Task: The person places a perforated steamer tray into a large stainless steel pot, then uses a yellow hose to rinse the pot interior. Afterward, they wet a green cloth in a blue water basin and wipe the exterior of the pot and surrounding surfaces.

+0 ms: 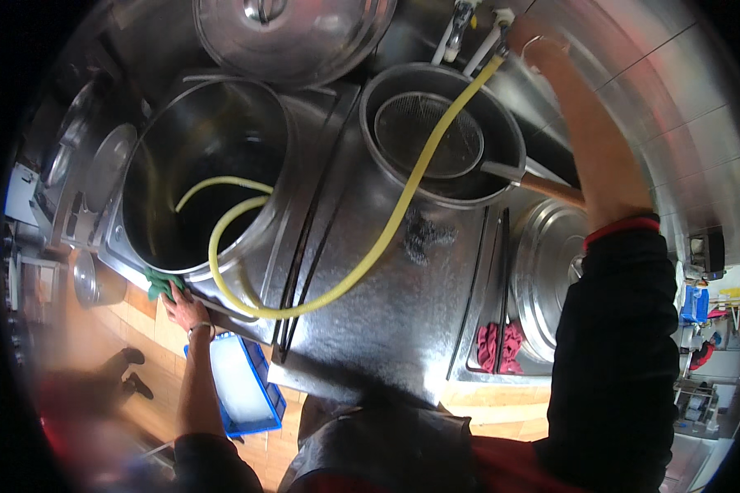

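My left hand (187,311) holds a green cloth (162,284) against the counter edge, beside a deep steel stockpot (287,142). Up at the wall, my right hand (530,43) is blurred close to a tap (504,23); its fingers are indistinct, and contact cannot be made out. From that tap a yellow hose (401,212) curves over the steel counter (376,308) and drops its free end inside the stockpot. A round mesh strainer (428,132) rests in a wide metal pot (370,132) under the hose. Its wooden handle (552,190) reaches right, partly behind my arm.
A large steel lid (308,43) leans behind the stockpot. Another lid (542,277) lies at right by a dark pink cloth (499,348). On the floor are a blue crate (273,394) with white contents and a metal pot (108,289). A person's legs (120,376) show lower left.
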The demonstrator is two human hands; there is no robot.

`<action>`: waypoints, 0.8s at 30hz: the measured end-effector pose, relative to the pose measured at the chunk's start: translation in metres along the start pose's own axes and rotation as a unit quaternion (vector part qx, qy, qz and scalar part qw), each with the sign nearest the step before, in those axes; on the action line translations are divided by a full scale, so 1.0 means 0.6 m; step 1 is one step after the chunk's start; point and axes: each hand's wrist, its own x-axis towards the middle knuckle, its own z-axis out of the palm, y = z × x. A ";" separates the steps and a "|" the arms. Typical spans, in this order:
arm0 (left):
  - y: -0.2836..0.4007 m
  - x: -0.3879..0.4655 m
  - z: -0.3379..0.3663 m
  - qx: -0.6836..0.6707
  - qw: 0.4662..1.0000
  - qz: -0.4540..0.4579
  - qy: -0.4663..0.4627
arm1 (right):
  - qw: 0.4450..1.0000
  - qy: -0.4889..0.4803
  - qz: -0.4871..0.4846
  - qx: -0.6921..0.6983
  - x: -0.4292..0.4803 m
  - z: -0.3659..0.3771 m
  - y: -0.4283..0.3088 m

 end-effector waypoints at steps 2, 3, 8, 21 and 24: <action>-0.007 0.002 0.008 -0.022 0.999 0.018 0.027 | 0.990 -0.055 0.019 0.125 0.017 0.035 0.011; -0.010 0.003 0.013 -0.025 1.000 -0.002 0.005 | 0.979 -0.077 0.028 0.186 0.031 0.051 0.020; -0.031 0.022 0.030 -0.028 0.998 0.044 -0.046 | 0.865 -0.183 0.075 0.462 0.097 0.145 0.104; 0.022 -0.003 -0.027 -0.050 0.999 -0.002 -0.006 | 0.691 -0.060 0.173 0.699 0.057 0.135 0.118; 0.020 -0.002 -0.024 -0.045 0.999 0.012 0.002 | 0.674 -0.102 0.156 0.715 0.052 0.113 0.119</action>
